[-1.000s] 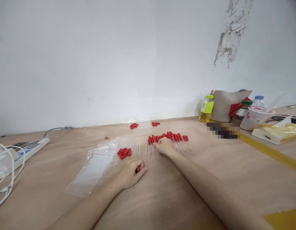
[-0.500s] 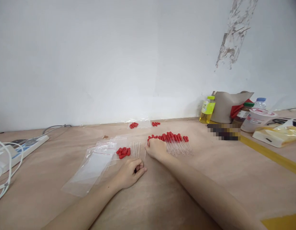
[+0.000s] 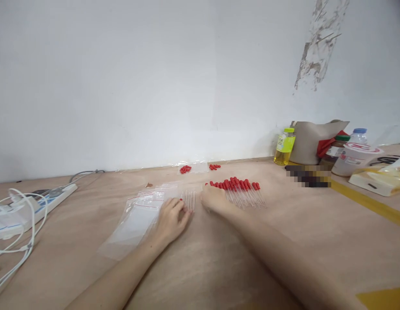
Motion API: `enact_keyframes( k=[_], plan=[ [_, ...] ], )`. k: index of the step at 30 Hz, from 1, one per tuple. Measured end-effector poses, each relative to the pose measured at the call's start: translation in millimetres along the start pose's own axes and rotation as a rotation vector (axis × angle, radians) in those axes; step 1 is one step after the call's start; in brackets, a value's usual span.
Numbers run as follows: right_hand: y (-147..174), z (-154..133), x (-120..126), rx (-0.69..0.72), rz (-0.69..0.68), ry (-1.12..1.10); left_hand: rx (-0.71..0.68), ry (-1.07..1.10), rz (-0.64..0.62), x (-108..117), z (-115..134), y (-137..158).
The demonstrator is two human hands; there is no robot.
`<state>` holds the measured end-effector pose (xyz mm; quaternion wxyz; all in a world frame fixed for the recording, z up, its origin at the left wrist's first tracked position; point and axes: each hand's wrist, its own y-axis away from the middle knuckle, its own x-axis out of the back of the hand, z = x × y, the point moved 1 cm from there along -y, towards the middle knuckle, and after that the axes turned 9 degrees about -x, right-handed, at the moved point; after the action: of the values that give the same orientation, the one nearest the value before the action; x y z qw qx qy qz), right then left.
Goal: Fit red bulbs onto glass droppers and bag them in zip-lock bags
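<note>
My left hand (image 3: 172, 218) rests over the small pile of red rubber bulbs (image 3: 181, 199), its fingers curled down. Only a speck of red shows past the fingertips, and what they grip is hidden. Just right of its thumb lie several thin clear tubes (image 3: 189, 200) side by side. My right hand (image 3: 215, 199) is closed at the left end of a row of clear droppers with red bulbs (image 3: 235, 185). It covers the nearest droppers, and I cannot make out what its fingers hold. Clear zip bags (image 3: 135, 224) lie left of my left hand.
By the wall, more red bulbs (image 3: 185, 169) lie on a clear bag (image 3: 200, 168). A power strip (image 3: 57, 198) with white cables (image 3: 33, 224) is at left. At right stand a yellow bottle (image 3: 284, 148), a grey container (image 3: 305, 144) and a lidded tub (image 3: 355, 161).
My left hand has moved forward and up onto the red bulbs, covering them. My right hand has shifted slightly at the left end of the dropper row. The view has turned slightly left.
</note>
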<state>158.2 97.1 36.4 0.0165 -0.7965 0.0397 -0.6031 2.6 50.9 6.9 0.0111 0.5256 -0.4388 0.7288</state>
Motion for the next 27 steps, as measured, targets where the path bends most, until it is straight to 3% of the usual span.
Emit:
enact_keyframes(
  k=[2, 6, 9, 16, 21, 25, 27],
  plan=[
    [11, 25, 2, 0.053, 0.029, -0.043, 0.007, -0.099, 0.025, 3, -14, -1],
    [38, 77, -5, 0.407, 0.086, -0.379, -0.014, -0.113, -0.021, 3, -34, -2],
    [53, 102, -14, 0.434, 0.237, -0.5, -0.018, -0.126, -0.03, 0, -40, 0],
    [60, 105, -20, 0.497, 0.358, -0.468, -0.042, -0.144, -0.039, -3, -43, 1],
    [61, 103, -21, 0.46, 0.384, -0.402, -0.031, -0.045, 0.054, -1, -40, -2],
    [60, 104, -22, 0.431, 0.422, -0.356, 0.032, 0.121, 0.126, 3, -22, 0],
    [60, 105, -21, 0.434, 0.409, -0.36, 0.007, 0.226, 0.068, 5, -6, 3]
  ],
)
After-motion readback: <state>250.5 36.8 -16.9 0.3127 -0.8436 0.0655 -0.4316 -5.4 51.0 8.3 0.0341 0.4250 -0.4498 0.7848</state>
